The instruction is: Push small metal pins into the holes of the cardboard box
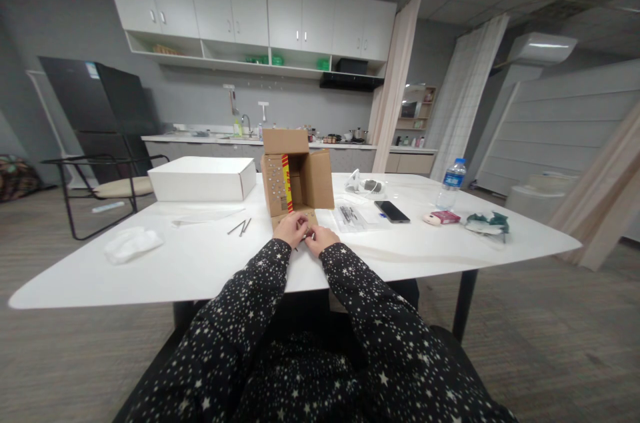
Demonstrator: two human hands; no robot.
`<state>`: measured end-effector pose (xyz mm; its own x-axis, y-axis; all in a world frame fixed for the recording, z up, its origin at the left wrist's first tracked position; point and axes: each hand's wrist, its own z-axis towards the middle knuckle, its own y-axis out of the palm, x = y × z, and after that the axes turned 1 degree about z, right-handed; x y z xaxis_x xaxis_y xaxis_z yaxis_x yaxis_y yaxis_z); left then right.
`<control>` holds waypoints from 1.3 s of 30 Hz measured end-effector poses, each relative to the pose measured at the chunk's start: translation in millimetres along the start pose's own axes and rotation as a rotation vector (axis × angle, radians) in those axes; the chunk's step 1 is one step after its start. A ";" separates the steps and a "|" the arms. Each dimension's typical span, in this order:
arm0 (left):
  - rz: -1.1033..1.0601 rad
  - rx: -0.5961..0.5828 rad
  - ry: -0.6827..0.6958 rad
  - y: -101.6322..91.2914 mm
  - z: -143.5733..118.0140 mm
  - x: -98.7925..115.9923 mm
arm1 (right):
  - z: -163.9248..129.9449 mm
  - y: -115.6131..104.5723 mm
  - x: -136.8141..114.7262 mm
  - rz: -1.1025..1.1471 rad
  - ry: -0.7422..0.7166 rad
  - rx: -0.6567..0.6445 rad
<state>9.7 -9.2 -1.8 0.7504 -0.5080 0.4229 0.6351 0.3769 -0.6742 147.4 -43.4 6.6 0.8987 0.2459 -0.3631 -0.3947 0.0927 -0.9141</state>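
At the bottom of the frame two arms in dark star-printed sleeves are seen reaching up toward the centre, over the near edge of a white, rounded-corner table (200, 269). Just below the frame's centre the left hand (291, 229) and the right hand (320, 238) are brought close together, fingers curled over the lowered front flap of an open brown cardboard box (299, 179); something small seems to be pinched between them, but what it is cannot be told. The box is stood on the table right behind the hands, its top flap raised and a red-and-yellow strip shown on its left inner side. Left of the hands a few thin metal pins (241, 227) are laid, and farther left a crumpled white cloth (131, 243) is seen. Right of the box a clear plastic packet (350, 216) and a black smartphone (393, 211) are placed, then a small pink pack (445, 217). Behind, left of centre, a closed flat white box (203, 179) is set; at the right a clear water bottle with a blue label (451, 183) is stood. In the upper half of the frame white wall cabinets (245, 9) are hung above a kitchen counter.
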 end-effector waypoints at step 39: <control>0.010 -0.070 -0.022 -1.1 0.0 0.7 | -1.9 1.8 2.4 0.008 -0.031 0.031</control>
<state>9.5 -10.0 -0.7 0.7608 -0.4871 0.4289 0.6140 0.3262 -0.7187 149.3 -44.5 3.7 0.8892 0.2765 -0.3644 -0.4081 0.1199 -0.9050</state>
